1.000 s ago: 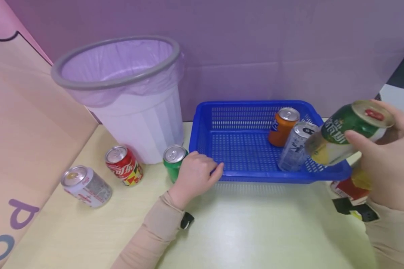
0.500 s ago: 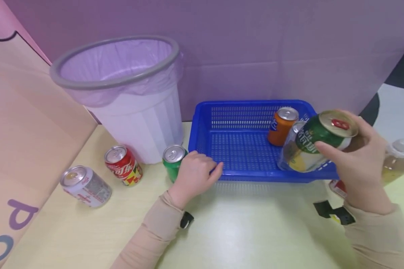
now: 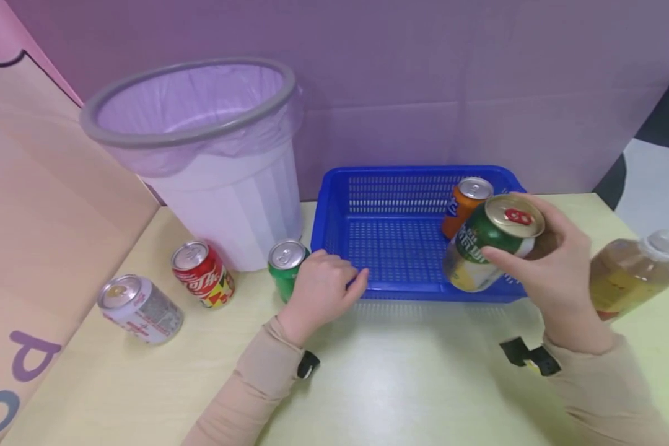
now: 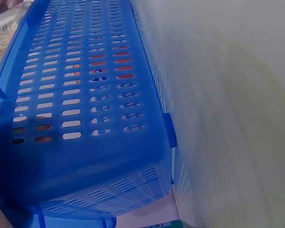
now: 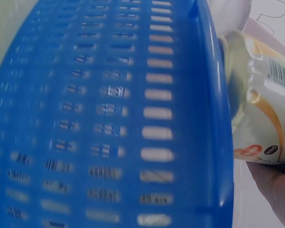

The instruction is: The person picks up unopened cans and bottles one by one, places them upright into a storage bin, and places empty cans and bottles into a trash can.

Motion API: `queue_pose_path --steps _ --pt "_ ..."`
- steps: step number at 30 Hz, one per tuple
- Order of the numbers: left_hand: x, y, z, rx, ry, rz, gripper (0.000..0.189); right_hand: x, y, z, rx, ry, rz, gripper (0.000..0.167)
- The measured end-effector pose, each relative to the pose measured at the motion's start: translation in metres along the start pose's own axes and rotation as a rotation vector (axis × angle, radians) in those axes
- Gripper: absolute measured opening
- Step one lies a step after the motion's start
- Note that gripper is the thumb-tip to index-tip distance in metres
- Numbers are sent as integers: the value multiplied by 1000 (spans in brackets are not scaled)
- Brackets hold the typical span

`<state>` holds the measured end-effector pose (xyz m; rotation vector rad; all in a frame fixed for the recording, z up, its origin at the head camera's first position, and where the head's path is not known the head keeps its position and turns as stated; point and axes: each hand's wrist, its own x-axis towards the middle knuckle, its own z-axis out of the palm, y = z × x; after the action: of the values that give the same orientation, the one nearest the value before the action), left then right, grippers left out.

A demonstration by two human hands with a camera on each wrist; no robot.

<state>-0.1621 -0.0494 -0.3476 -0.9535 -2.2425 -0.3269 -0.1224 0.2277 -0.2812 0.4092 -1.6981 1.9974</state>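
My right hand (image 3: 563,266) grips a green, white and yellow drink can (image 3: 482,244) with a gold top and red tab. Thumb and fingers are round its sides, and it is slightly tilted over the front right of the blue basket (image 3: 401,291). In the right wrist view, the held can (image 5: 270,95) is beyond the basket's rim. An orange can (image 3: 463,207) stands in the basket behind it; the clear-silver can there is hidden. My left hand (image 3: 323,291) has its fingers curled over the basket's front left rim, beside a green can (image 3: 286,266).
A white bin (image 3: 240,198) with a purple liner stands back left. In front of it are a red can (image 3: 203,275) and a pale silver can (image 3: 140,310). A bottle of amber liquid (image 3: 630,279) stands right of my right hand, partly covered.
My right hand has carried the green can leftward from beyond the basket's right end to over its front right, uncovering the bottle. My left hand has stayed put.
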Motion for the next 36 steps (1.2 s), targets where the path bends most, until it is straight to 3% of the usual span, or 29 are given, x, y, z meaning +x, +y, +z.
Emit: queue_pose_path --steps 4,11,20,36 --pt "0 -1 0 1 6 3 44 1 4 7 -50 -16 -12 64" --pt "0 -1 -2 -8 0 -1 44 4 16 17 -120 28 18 67" --pt "0 0 0 9 4 5 44 3 33 19 -335 -50 21 67" --pt "1 1 -4 7 -7 8 44 6 29 18 -520 -100 59 68"
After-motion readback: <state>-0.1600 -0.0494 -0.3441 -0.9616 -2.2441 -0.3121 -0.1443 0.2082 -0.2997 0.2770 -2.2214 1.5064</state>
